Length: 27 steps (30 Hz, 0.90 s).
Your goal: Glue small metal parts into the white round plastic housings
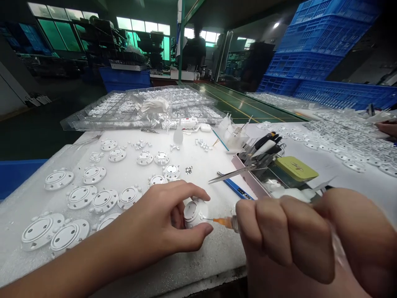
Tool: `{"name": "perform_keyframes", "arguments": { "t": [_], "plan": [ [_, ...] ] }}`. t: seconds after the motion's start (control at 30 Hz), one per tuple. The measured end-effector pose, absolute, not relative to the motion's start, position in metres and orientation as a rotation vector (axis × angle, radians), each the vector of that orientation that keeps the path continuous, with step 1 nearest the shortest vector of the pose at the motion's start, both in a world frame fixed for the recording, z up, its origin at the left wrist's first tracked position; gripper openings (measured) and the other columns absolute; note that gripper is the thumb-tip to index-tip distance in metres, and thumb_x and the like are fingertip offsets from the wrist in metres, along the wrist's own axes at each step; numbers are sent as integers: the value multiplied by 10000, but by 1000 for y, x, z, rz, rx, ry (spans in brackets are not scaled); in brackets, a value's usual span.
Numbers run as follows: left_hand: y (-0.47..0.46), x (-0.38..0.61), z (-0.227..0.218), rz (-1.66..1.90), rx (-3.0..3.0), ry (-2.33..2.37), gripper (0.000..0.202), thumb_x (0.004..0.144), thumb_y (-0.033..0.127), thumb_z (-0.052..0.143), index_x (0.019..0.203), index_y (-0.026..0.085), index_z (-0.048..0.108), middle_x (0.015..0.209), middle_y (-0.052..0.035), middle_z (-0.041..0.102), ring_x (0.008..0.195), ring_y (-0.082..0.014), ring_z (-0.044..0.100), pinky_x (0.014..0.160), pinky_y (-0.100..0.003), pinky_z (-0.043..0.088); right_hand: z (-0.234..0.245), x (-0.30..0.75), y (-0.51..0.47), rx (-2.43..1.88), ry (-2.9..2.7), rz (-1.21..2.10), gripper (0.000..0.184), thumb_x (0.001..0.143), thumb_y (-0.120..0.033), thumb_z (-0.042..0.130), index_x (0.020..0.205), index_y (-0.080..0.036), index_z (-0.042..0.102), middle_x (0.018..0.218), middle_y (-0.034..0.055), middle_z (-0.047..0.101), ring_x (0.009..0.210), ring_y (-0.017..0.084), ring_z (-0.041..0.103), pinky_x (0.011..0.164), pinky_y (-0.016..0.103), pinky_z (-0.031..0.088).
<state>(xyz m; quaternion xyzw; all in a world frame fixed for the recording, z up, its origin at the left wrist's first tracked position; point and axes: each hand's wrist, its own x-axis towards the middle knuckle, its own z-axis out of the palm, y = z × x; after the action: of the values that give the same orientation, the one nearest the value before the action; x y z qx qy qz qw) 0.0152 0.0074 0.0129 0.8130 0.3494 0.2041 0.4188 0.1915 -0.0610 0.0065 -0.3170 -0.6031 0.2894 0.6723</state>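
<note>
Between the thumb and fingers of my left hand [167, 219] is a small round white plastic part [196, 212], tilted just above the white work surface. My right hand [288, 236] is wrapped round a syringe whose barrel is mostly hidden by the fingers. Its orange needle tip [223, 222] points left, and the thin metal needle reaches the edge of the white part. Similar round white discs [104, 200] with dark spots lie in loose groups to the left. Close beyond my left hand are a small pile of tiny metallic pieces [188, 169] and another white disc [171, 171].
A tool box [248, 174] holds pliers, tweezers and a yellow-green tin [297, 167]; a blue pen-like tool [237, 188] lies beside it. Clear trays [102, 120] of small parts stand behind. Blue crates [307, 54] are stacked at right, where another person's hand [387, 129] shows.
</note>
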Motion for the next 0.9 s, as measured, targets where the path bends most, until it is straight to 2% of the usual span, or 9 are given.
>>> {"name": "perform_keyframes", "arguments": {
  "t": [0.1,0.17,0.27,0.5,0.77,0.9],
  "plan": [
    [8,17,10,558,2110,843,273,783,339,729,1038,293,642,894,39,645,571,-83,581,554,-198,487,13,183,-52,-317,-1123,922,454,964,-465,426,568,-242,408,338,-91,117,259,78,135,359,254,243],
    [8,17,9,612,2163,831,274,800,351,722,1050,280,635,898,33,641,592,-84,591,569,-200,488,16,179,-48,-343,-1054,940,536,916,-469,502,505,-219,265,340,-92,38,255,76,87,334,249,207],
    [7,16,8,647,2218,829,274,818,357,716,1063,267,632,904,30,637,638,-90,606,583,-199,487,16,179,-48,-542,-1011,813,601,862,-525,524,481,-230,165,372,-92,-36,259,81,44,315,249,166],
    [5,14,8,635,2253,829,292,823,375,714,1075,254,630,896,27,628,663,-92,610,593,-202,485,8,184,-49,-460,-933,906,576,884,-479,494,491,-218,163,371,-91,-37,281,73,-17,305,241,122],
    [5,15,7,638,2264,819,288,824,349,720,1075,250,620,910,30,626,650,-80,598,587,-192,478,5,186,-48,-388,-904,1003,533,848,-352,565,506,-209,182,380,-95,15,303,66,8,339,253,142],
    [4,15,9,630,2265,831,285,832,340,713,1085,252,617,926,34,628,698,-87,608,599,-186,476,1,193,-48,-310,-1021,1048,450,799,-293,584,534,-210,229,409,-98,107,312,76,87,358,270,196]
  ]
}}
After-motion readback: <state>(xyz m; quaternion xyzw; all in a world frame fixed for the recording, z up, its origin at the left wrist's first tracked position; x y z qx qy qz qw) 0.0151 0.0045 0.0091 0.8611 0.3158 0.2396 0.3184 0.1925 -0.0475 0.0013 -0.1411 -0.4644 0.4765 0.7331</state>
